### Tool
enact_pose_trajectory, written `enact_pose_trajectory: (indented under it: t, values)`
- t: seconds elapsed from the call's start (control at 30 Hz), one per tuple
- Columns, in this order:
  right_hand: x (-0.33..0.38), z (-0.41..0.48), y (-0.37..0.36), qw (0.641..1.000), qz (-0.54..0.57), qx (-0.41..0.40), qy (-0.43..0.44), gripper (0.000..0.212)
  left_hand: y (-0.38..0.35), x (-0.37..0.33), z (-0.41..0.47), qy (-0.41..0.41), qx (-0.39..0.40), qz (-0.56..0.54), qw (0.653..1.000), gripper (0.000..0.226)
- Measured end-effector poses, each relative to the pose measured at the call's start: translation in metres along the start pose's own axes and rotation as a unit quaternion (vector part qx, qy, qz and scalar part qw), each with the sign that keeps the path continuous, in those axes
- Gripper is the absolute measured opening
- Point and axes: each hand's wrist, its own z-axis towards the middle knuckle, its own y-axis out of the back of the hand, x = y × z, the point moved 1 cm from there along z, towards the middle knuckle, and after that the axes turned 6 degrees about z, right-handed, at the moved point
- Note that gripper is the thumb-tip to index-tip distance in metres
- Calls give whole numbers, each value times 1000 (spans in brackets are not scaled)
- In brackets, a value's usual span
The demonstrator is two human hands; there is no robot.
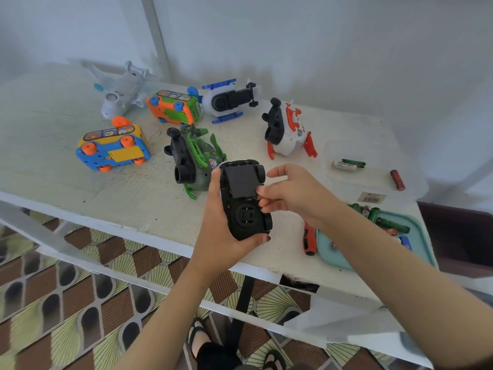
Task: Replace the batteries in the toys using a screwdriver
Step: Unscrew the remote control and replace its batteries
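My left hand (221,231) grips a black toy car (244,201) held upside down above the table's front edge. The fingertips of my right hand (290,194) pinch the right edge of the car's flat black battery cover (241,182). An orange and black screwdriver (309,239) lies on the table to the right of the car, partly behind my right forearm. Next to it, a teal tray (336,259) holds several batteries (384,218). Two batteries (348,164) lie in a clear lid, and a red battery (397,179) lies further right.
Other toys lie on the white table (66,166): a blue and yellow bus (113,148), an orange and green bus (174,106), a white plane (121,93), a blue and white helicopter (229,100), a green helicopter (193,156), and a red and white helicopter (289,132). The wall stands behind.
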Motion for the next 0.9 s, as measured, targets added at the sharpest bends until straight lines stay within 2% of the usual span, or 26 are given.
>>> enact_pose_trajectory:
  t: [0.4, 0.53, 0.67, 0.73, 0.9]
  values:
    - [-10, 5, -10, 997, 12, -70, 38, 31, -1, 4, 1, 16, -1, 17, 1000, 121]
    - [-12, 9, -12, 985, -98, -89, 108, 19, -1, 6, -1, 15, -5, 37, 999, 103]
    - [-13, 12, -13, 920, -297, -131, 217, 26, -1, 9, 0, 9, -7, 52, 999, 99]
    - [-15, 12, -12, 905, -325, -139, 235, 30, -1, 9, 0, 10, -8, 54, 998, 98]
    - [-20, 16, -9, 907, -337, -123, 222, 30, -1, 9, 1, 5, -12, 62, 998, 100]
